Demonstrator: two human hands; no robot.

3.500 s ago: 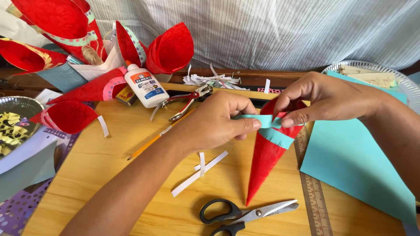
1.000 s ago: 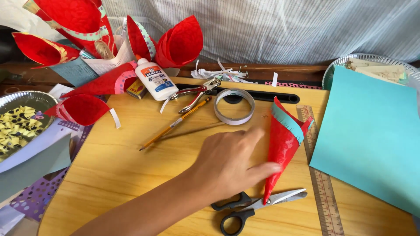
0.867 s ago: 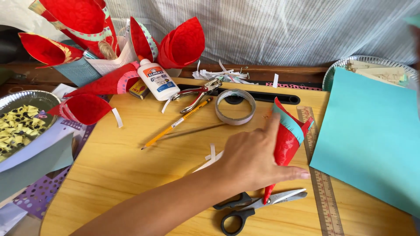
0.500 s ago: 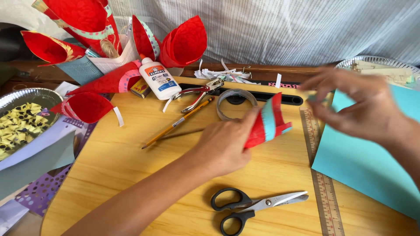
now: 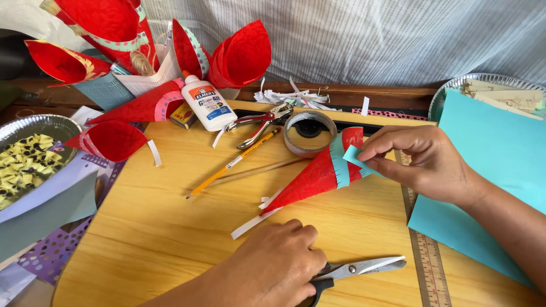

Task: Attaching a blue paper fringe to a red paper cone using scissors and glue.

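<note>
Item: red paper cone with teal fringed band (image 5: 318, 176), mid-desk (image 5: 170, 227); my right hand (image 5: 424, 162) pinches its band. My left hand (image 5: 278, 264) covers the black-handled steel scissors (image 5: 364, 267) at the near edge; grip unclear.

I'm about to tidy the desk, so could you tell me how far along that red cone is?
Done: the red cone is rolled, with a teal fringed band around its wide end. In hand: the right hand pinches the band's loose end, and the left hand rests on the scissors. Left: that end still sticks out, unfixed and untrimmed.
</note>
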